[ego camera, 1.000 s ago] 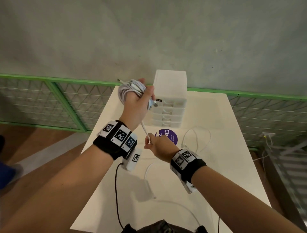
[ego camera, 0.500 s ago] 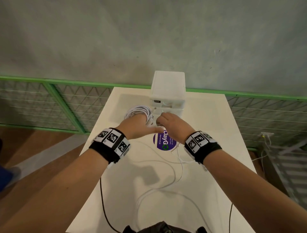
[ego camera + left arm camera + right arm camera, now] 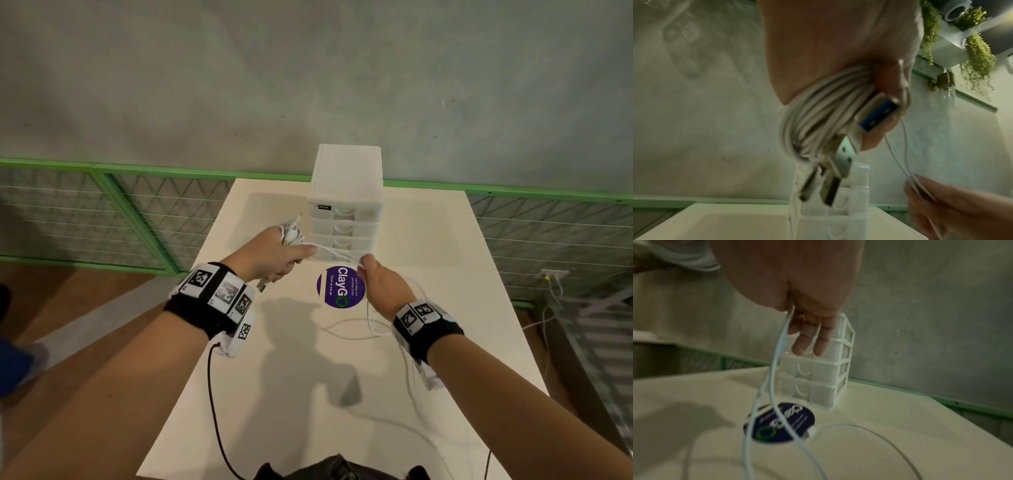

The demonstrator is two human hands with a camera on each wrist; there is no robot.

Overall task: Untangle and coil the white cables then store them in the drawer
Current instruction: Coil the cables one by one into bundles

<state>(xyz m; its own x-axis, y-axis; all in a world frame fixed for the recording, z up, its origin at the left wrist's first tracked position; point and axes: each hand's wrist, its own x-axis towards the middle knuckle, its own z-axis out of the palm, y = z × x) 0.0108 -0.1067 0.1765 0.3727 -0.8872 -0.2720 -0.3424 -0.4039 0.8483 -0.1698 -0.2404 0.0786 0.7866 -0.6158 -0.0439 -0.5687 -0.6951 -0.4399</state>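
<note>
Head view: left hand raised over the worktop, fingers wrapped round a bundle of coiled white cable, plugs poking out above and below the fist. Right hand level with it, just to its right, pinching thin white strands stretched taut from the bundle. Loose cable trailing from the right hand down onto the worktop in open loops. White drawer box upright at the far edge, all drawers closed, right behind both hands. Round purple sticker flat on the worktop in front of the box. Black wrist bands with square markers on both forearms.

Left wrist view: left hand clamped on the coiled white cable, many turns side by side; blue-cored plug pressed under the fingers, metal plugs hanging below. Thin strands running down to the right hand at lower right. Drawer box behind, blurred.

Right wrist view: right hand with thumb and forefinger closed on the loose cable, other fingers hanging relaxed. Cable dropping past the sticker and curling over the worktop. Drawer box just beyond the fingertips, not clearly touched.
</note>
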